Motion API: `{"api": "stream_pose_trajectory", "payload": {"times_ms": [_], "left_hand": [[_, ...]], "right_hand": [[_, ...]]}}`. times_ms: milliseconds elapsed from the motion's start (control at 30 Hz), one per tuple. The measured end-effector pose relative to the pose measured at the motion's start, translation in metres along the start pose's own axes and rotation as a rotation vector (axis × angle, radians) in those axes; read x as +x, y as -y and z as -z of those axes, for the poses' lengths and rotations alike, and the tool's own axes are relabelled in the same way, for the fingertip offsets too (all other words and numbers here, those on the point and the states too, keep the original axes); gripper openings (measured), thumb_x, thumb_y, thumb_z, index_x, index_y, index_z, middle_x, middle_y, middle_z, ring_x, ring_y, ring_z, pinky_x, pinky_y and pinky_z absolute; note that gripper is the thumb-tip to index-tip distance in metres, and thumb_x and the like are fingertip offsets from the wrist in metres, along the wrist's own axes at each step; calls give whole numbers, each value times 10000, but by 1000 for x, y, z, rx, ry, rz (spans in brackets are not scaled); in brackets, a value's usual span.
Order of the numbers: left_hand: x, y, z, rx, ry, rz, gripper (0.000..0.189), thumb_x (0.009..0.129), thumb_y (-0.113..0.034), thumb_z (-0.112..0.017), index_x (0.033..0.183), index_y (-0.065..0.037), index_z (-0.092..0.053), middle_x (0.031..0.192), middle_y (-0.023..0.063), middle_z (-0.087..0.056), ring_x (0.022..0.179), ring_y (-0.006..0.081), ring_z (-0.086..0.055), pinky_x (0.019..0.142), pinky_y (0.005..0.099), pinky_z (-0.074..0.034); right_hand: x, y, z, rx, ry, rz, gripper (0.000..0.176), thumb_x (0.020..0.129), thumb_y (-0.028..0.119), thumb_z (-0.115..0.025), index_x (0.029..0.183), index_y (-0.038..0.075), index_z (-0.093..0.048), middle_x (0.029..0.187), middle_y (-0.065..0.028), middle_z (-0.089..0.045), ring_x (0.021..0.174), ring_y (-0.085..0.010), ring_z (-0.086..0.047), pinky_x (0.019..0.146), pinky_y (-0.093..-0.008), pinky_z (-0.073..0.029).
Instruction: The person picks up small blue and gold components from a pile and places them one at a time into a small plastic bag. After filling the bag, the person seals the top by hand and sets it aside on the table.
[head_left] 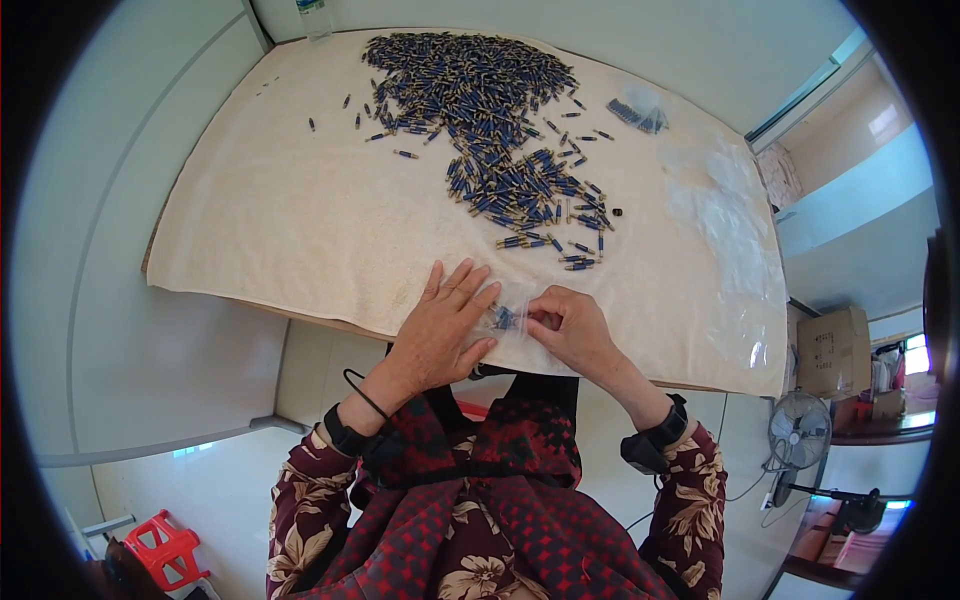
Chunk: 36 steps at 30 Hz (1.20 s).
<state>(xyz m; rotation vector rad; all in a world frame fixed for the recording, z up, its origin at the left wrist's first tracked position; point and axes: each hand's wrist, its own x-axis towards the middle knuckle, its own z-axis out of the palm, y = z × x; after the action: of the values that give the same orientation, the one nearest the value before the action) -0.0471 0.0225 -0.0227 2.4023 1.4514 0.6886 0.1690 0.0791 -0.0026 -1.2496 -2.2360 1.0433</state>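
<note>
A small clear plastic bag (pixel 505 318) with a few dark blue pieces inside lies near the front edge of the cloth-covered table. My left hand (pixel 440 325) rests flat over its left side, fingers stretched out and apart. At the bag's right edge, my right hand (pixel 572 325) pinches the plastic between thumb and fingers. Just beyond my hands spreads a big heap of small blue cylinders with brass-coloured ends (pixel 470 110). Several loose cylinders (pixel 580 262) lie at the heap's near end, closest to my right hand.
A filled clear bag of cylinders (pixel 638 112) lies at the back right. Flat clear plastic bags (pixel 735 240) cover the table's right side. A bottle (pixel 314 18) stands at the back left. Beyond the table are a fan (pixel 799 432), a cardboard box (pixel 835 352) and a red stool (pixel 165 550).
</note>
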Motion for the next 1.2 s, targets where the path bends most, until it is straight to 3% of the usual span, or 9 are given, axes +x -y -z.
{"api": "stream_pose_trajectory", "payload": {"times_ms": [200,400,533,667,733,900,1100,1200], "left_hand": [[1,-2,1,19,16,-3,659,806,-344,-633,1351,-49,-409,1416,185,-360,1362,386,-255,1122,554,-102],[2,-18,2,155,44,23,706,795,-385,-644,1362,-48,-394,1410,212,-352,1353,421,-252,1110,578,-92],[7,-23,4,250,30,68,758,784,-408,-652,1369,-16,-371,1415,233,-338,1352,424,-251,1117,572,-79],[18,-22,9,262,-15,-16,819,780,-434,-651,1366,46,-336,1415,252,-331,1356,420,-244,1130,538,-103],[20,-14,3,156,65,-26,822,791,-433,-639,1362,66,-321,1428,246,-309,1363,415,-232,1136,501,-129],[17,-12,-11,192,107,1,868,794,-430,-636,1376,95,-263,1445,258,-276,1370,420,-212,1136,446,-182],[16,-23,-14,197,86,57,914,797,-437,-635,1406,86,-199,1452,265,-255,1371,425,-207,1134,464,-171],[19,-25,-17,168,89,106,930,795,-453,-638,1412,81,-193,1463,261,-235,1371,429,-202,1134,466,-160]], "right_hand": [[-2,-1,-4,10,-37,-11,122,728,130,-723,839,88,-697,726,-34,-598,653,-186,-597,580,-286,-463],[-4,-8,-14,-22,-187,102,99,707,120,-732,781,77,-681,732,-20,-603,728,-186,-595,619,-289,-477],[-6,-8,-18,-79,-248,149,109,700,121,-735,785,80,-682,763,-25,-606,772,-205,-591,647,-300,-482],[-8,-5,-20,-131,-301,174,129,696,120,-732,814,91,-690,812,-39,-602,816,-227,-582,673,-313,-483],[-7,-3,-18,-147,-321,179,138,695,120,-731,825,96,-693,830,-45,-599,832,-234,-578,682,-317,-482],[-8,0,-17,-222,-237,222,168,692,88,-711,858,101,-697,918,-69,-572,889,-254,-551,727,-330,-470],[-13,-1,-18,-248,-242,349,211,692,9,-659,879,100,-700,1017,-97,-540,952,-284,-517,798,-341,-446],[-11,2,-16,-250,-242,387,221,695,40,-655,891,124,-711,1018,-96,-535,963,-289,-508,825,-341,-437]]}}
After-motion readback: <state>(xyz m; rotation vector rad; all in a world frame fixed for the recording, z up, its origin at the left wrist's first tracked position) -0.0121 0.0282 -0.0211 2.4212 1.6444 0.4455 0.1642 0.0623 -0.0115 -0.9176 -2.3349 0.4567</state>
